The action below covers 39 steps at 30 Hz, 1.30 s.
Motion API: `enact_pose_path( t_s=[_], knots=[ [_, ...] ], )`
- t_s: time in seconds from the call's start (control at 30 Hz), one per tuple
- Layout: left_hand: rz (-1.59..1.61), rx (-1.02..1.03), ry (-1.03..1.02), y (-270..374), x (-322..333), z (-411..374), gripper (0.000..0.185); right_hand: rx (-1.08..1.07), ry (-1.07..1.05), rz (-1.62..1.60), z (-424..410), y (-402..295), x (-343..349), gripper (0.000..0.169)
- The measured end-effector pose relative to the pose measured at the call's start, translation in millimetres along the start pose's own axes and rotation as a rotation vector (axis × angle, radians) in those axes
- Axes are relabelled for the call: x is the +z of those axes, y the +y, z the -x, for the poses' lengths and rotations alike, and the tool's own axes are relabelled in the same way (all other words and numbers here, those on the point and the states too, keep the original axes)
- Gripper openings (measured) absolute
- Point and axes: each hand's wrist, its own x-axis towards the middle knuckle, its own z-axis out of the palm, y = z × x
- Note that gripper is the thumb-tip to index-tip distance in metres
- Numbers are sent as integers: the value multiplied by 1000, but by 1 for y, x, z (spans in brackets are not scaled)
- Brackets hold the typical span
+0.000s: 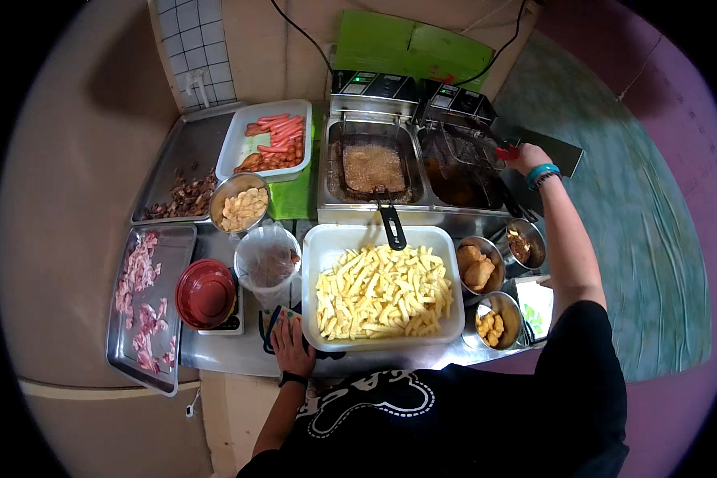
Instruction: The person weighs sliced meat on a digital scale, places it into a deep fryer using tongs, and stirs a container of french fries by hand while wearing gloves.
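My right hand is closed around the red handle of a wire frying basket, which is over the right well of a double electric deep fryer. My left hand lies palm down on a patterned cloth at the table's front edge. Beside it, a white plastic tub holds raw-looking cut fries. In the fryer's left well, another basket sits in bubbling oil, its black handle reaching over the tub of fries.
Left stand a white tub of sausages, a bowl of pale pieces, a red bowl on a scale, a bagged bucket and metal trays of meat. Right are steel bowls of fried pieces and a steel pot.
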Motion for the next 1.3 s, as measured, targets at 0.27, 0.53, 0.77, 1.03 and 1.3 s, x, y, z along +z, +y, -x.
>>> enact_pose_path(
  t_s=[0.27, 0.53, 0.77, 1.03, 1.3],
  knots=[
    [-4, -5, -5, -7, 10, 7, 63, -181, -236, -436, 18, -78, 8, 35],
    [9, -2, -30, -6, 5, 2, 63, -313, -267, -62, 5, -177, 91, 42],
    [7, -5, -12, -6, 8, 4, 67, -454, -261, 12, -5, -179, 92, 32],
    [15, -24, -8, -7, 5, 6, 71, -464, -418, -118, -9, -128, -16, 32],
    [10, -52, -73, -9, 7, 5, 76, -480, -321, 221, 1, -152, 40, 41]
  ],
)
